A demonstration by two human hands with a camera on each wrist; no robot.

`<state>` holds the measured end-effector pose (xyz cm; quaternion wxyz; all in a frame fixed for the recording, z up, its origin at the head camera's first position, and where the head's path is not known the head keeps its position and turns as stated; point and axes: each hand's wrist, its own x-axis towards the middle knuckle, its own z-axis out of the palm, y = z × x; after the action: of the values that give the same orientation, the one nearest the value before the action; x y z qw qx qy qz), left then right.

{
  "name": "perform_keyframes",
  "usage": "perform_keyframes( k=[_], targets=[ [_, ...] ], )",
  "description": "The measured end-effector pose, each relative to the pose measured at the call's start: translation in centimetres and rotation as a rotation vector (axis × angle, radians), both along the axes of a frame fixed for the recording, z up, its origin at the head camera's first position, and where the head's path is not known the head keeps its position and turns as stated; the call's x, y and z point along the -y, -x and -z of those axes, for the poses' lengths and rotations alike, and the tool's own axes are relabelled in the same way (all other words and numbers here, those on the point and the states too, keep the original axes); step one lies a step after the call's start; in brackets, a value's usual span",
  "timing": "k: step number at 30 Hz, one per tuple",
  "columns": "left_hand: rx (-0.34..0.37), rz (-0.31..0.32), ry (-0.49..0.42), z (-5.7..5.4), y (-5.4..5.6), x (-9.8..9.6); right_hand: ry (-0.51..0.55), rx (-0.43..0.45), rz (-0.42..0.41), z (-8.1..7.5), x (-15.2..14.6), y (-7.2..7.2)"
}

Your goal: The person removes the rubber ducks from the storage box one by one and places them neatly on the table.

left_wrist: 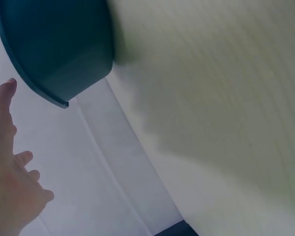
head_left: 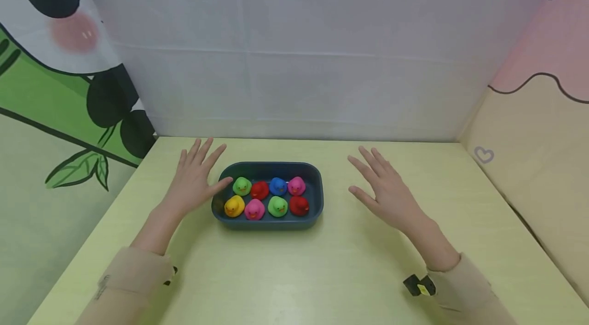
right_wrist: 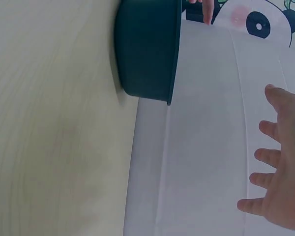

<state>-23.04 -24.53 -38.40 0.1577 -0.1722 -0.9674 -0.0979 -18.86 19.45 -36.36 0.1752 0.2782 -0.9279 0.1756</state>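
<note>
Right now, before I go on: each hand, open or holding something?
Left hand: open, holding nothing, thumb near the tray's left end.
Right hand: open, holding nothing, off to the tray's right.

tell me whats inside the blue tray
Inside the tray sit two green ducks, two red ducks, two pink ducks, one blue duck and one yellow duck. The floor beneath them is hidden; the left hand covers a little more.

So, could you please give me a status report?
Left hand empty, near tray; right hand empty, farther off; eight ducks in tray; nothing covering them.
</note>
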Motion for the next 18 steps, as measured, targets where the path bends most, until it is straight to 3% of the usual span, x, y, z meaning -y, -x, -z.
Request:
perform_keyframes(
  k=[8, 18],
  targets=[
    [0.043, 0.11, -0.121, 0.9, 1.9, 0.3, -0.017, 0.003, -0.111, 0.7, 3.5, 0.8],
    [0.251, 0.159, -0.256, 2.0, 3.4, 0.6, -0.018, 0.096, -0.236, 1.6, 7.2, 1.8]
  ],
)
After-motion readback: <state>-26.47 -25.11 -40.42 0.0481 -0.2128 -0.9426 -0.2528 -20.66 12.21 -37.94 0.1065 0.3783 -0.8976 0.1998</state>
